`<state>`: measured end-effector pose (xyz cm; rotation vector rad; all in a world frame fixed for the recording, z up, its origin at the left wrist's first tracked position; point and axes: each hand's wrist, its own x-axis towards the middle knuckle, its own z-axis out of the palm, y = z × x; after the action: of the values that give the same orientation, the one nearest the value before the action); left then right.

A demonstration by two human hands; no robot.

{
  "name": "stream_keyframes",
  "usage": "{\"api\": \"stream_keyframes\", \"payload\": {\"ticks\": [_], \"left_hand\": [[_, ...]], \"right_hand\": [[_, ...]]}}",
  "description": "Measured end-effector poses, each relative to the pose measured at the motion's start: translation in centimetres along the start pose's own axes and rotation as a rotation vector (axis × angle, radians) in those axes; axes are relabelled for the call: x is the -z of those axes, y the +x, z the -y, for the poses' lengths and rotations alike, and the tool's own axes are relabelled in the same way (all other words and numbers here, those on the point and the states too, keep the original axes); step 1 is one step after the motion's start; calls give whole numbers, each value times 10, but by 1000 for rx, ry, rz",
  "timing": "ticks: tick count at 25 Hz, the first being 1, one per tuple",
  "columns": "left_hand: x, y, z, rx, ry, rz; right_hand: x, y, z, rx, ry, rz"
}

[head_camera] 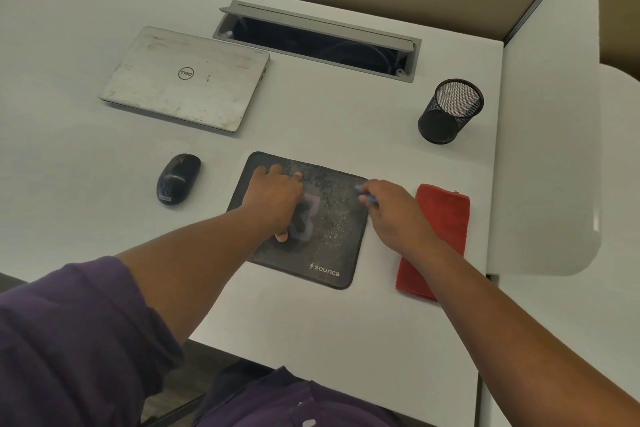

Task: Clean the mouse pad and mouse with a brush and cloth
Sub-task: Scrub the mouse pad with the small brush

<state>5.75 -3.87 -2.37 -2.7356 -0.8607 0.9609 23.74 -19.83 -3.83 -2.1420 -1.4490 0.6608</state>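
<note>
My left hand (275,198) lies knuckles-up on the black square fabric mouse pad (332,243), fingers reaching toward its far edge and thumb toward the near side; whether it presses flat or curls round anything I cannot tell, as a blurred pale shape shows just beside it on the pad. My right hand (391,210) sits at the pad's right edge with the fingers curled round a small blue-handled brush (367,198), of which only a blurred blue tip shows past the fingers. The pad lies at the middle of the white tabletop (311,319); pale specks are scattered over its right half and far part, and a white logo is printed in its near right corner.

The dark oval computer mouse (178,178) rests on the tabletop left of the pad, apart from it. The red folded terry cloth (440,229) lies just right of the pad, partly under my right forearm. Farther back are a closed, scuffed silver laptop (185,80) at the left, a grey cable tray (318,40) with its lid raised, set into the tabletop, and a black wire-mesh pen cup (450,111) at the right.
</note>
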Motion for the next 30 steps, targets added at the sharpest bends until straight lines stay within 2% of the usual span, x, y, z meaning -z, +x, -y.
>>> {"api": "stream_keyframes", "payload": {"ticks": [2, 5, 9, 13, 17, 20, 24, 27, 30], "left_hand": [[-1, 0, 0, 1, -4, -8], [-1, 0, 0, 6, -15, -21], [-1, 0, 0, 4, -10, -17], [0, -1, 1, -3, -15, -5], [2, -2, 0, 13, -30, 14], [3, -3, 1, 14, -40, 25], [4, -2, 1, 13, -38, 38], [3, -2, 1, 9, -29, 37], [3, -2, 1, 2, -24, 30]], "right_hand": [[-1, -2, 5, 8, 145, -14], [1, 2, 5, -22, 267, -209], [-4, 6, 8, -74, 217, 16], [-4, 8, 8, -61, 335, -199], [-12, 9, 12, -79, 277, -73], [-9, 11, 14, -81, 363, -204], [-9, 15, 15, -121, 297, -65], [-7, 16, 16, -90, 342, -162], [-10, 18, 16, -140, 380, -101]]}}
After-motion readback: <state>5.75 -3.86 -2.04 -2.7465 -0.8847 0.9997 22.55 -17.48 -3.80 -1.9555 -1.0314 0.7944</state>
